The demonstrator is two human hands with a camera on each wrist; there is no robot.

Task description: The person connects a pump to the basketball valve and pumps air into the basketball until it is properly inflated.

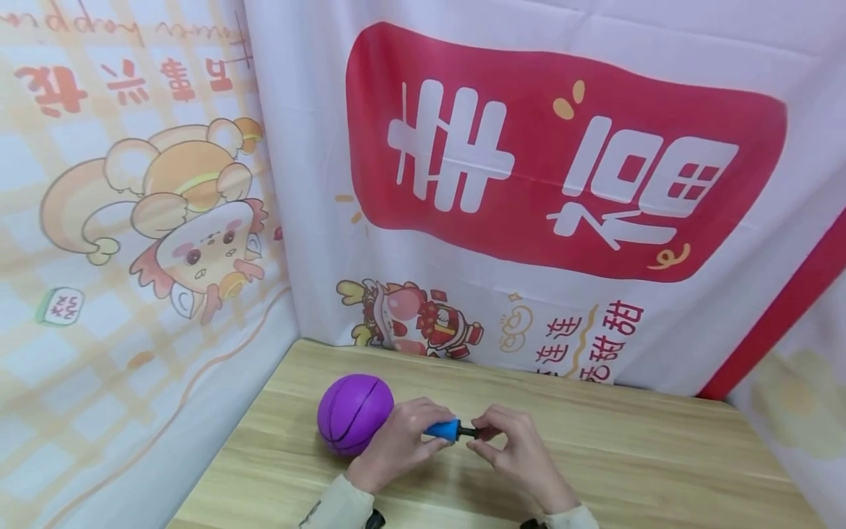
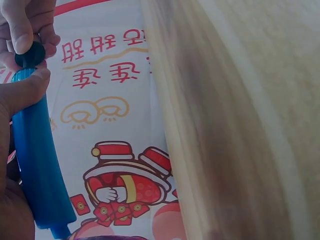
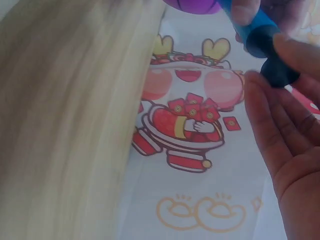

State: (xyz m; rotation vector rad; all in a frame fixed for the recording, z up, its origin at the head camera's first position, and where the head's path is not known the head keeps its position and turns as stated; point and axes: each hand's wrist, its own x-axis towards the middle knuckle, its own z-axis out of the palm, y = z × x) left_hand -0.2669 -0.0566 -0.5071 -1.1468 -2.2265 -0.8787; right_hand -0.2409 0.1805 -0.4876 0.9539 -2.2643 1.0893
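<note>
My left hand point(image 1: 399, 447) grips the blue barrel of a small hand pump point(image 1: 446, 430), held nearly level above the table. At the barrel's right end, my right hand point(image 1: 517, 450) pinches the black handle point(image 3: 278, 74) between thumb and fingers. Only a short length of black shows between handle and barrel. The left wrist view shows most of the blue barrel point(image 2: 42, 160), with a narrow blue tip point(image 2: 61, 232) at its far end. Beside my left hand sits a purple ball point(image 1: 355, 411) with black lines, partly hidden behind that hand.
The wood-grain table point(image 1: 634, 459) runs back to a white cloth point(image 1: 297, 184) printed with red and white characters. A checked cloth point(image 1: 86, 220) with a cartoon print hangs along the left side. A red stripe point(image 1: 780, 316) shows at the right.
</note>
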